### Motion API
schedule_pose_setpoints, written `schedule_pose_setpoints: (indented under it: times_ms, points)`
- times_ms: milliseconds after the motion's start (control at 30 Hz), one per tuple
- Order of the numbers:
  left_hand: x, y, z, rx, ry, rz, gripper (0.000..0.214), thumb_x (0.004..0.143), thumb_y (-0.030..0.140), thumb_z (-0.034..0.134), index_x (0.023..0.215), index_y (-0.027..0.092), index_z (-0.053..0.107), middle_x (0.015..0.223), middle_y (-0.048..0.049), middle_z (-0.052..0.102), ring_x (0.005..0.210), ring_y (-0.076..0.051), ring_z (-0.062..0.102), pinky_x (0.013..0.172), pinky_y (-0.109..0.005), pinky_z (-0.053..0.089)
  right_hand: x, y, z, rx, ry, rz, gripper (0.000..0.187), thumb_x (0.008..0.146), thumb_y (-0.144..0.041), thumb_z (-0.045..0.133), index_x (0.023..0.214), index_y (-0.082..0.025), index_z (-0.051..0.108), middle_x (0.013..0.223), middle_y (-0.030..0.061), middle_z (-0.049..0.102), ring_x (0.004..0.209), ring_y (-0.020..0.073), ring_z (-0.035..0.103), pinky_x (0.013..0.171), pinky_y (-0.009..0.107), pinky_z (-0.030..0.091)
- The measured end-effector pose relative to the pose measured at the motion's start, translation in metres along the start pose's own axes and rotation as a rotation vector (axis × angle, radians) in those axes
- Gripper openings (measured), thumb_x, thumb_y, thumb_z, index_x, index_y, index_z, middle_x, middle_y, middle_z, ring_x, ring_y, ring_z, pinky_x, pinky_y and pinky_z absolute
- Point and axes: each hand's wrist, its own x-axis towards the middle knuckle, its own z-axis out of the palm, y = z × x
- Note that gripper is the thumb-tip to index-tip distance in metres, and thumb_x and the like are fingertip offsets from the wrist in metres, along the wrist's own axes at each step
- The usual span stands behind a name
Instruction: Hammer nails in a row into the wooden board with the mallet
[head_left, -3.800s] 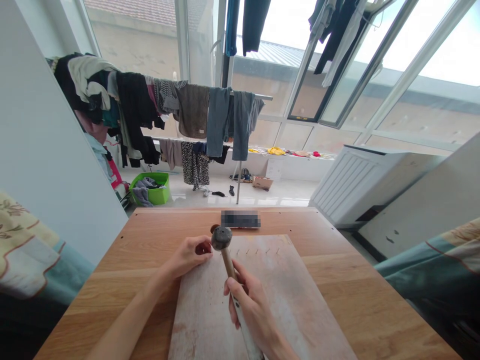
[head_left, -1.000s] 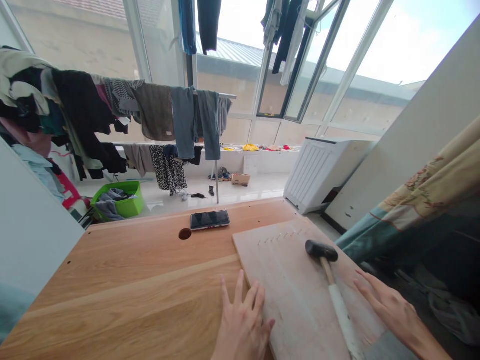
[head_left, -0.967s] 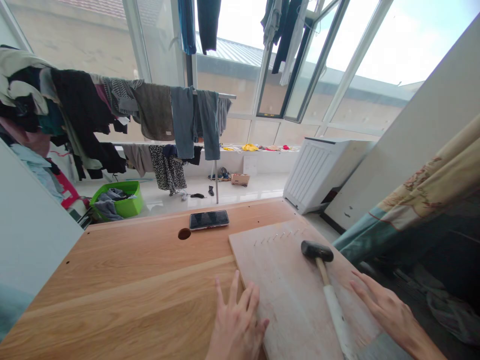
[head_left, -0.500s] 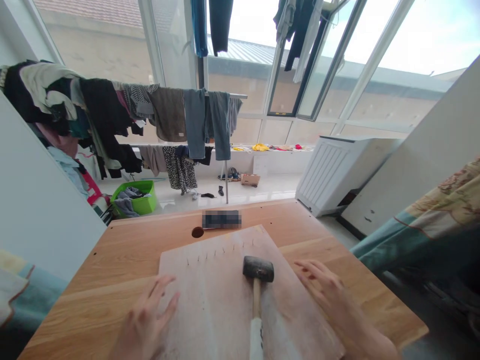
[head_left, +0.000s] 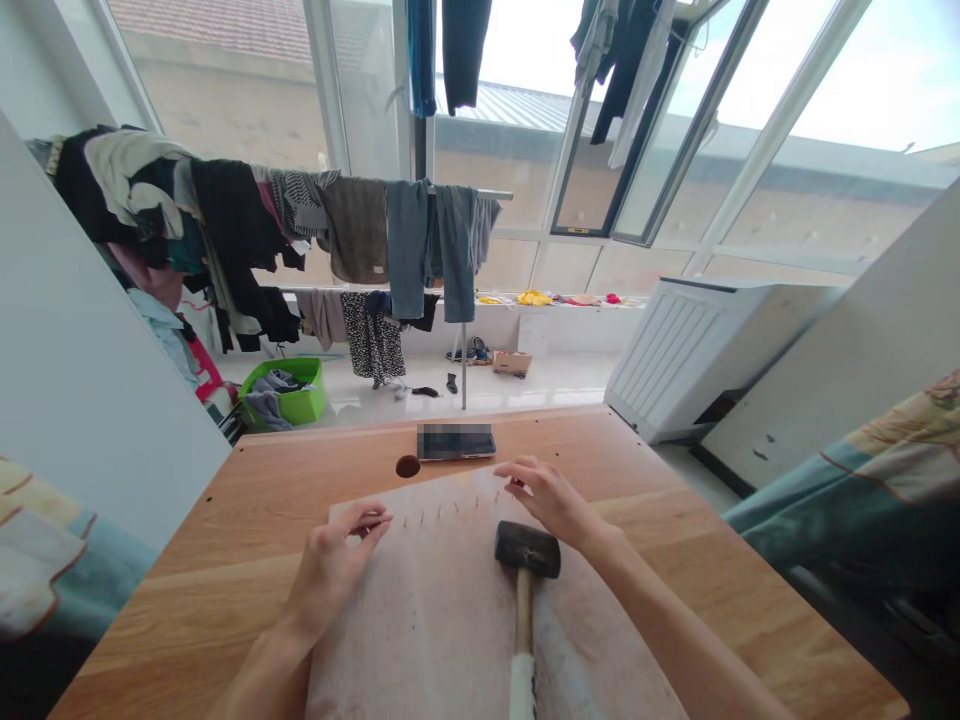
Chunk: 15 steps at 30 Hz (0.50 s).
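Observation:
A pale wooden board (head_left: 427,620) lies in front of me with a row of several thin nails (head_left: 439,512) standing near its far edge. My left hand (head_left: 337,560) is at the left end of the row, thumb and fingertips closed about the leftmost nail, which they mostly hide. At the right end, my right hand (head_left: 551,505) reaches over the board, fingers bent and apart, close by the rightmost nails. A mallet with a black head (head_left: 527,550) and a wooden, white-wrapped handle rests on the board between my forearms, untouched.
The board sits on a wooden table (head_left: 225,560) with a round hole (head_left: 407,467). A dark phone (head_left: 456,442) lies beyond the board. Past the table are a green basket (head_left: 300,400), a clothes rack with laundry (head_left: 360,230) and a white cabinet (head_left: 660,350). Curtains (head_left: 847,490) hang at both sides.
Both hands have moved from the board's sides to the far nail row, the left hand to its left end, the right hand to its right end. The mallet stays put; the view has shifted slightly.

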Motion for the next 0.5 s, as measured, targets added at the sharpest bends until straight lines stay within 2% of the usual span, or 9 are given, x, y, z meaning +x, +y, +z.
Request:
schedule_pose_setpoints:
  times_ms: [133,333,500]
  points:
    - [0.007,0.004,0.013,-0.033,-0.097,0.04,0.021,0.086,0.04,0.062,0.091,0.023,0.073,0.09,-0.0036,0.082,0.082,-0.025,0.079,0.076,-0.035,0.065,0.007,-0.009,-0.002,-0.029,-0.1,-0.032,0.03,0.099,-0.032,0.065,0.127,-0.02,0.064,0.13,0.0092,0.066,0.106,0.0246,0.069,0.09,0.046,0.059]
    - [0.012,0.011,0.023,-0.007,-0.04,0.101,0.018,0.088,0.036,0.061,0.094,0.022,0.072,0.09,-0.0031,0.081,0.084,-0.023,0.077,0.08,-0.034,0.062,0.02,-0.019,0.002,-0.074,-0.156,-0.013,0.03,0.1,-0.032,0.064,0.127,-0.02,0.064,0.13,0.0092,0.066,0.106,0.0242,0.069,0.089,0.045,0.06]
    - [0.016,0.019,0.031,-0.007,-0.168,0.109,0.017,0.087,0.028,0.058,0.093,0.022,0.073,0.091,-0.0044,0.08,0.084,-0.023,0.076,0.08,-0.033,0.061,0.029,-0.031,0.011,-0.08,-0.137,-0.031,0.029,0.1,-0.032,0.064,0.127,-0.022,0.064,0.132,0.0092,0.065,0.107,0.024,0.068,0.09,0.045,0.059]
